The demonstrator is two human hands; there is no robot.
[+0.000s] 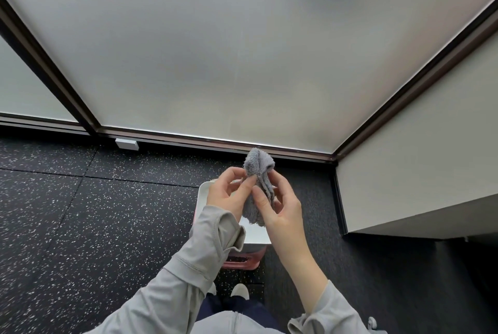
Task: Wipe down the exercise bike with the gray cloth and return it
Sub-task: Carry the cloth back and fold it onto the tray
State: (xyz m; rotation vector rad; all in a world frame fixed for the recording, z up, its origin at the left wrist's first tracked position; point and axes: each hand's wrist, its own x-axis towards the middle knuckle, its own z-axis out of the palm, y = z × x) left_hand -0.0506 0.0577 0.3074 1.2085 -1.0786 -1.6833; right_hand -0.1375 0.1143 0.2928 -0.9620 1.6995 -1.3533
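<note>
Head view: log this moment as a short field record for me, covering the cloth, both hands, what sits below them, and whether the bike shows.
cloth: fluffy gray terry cloth, bunched and folded, held in the air
left hand: left hand, fingertips pinching the cloth's left edge
right hand: right hand, thumb and fingers gripping the cloth's right side
below hands: white rectangular tray resting on a pink plastic basket, mostly hidden by the arms
floor: black speckled rubber floor
backdrop: frosted glass panel in a dark frame
exercise bike: not in view
</note>
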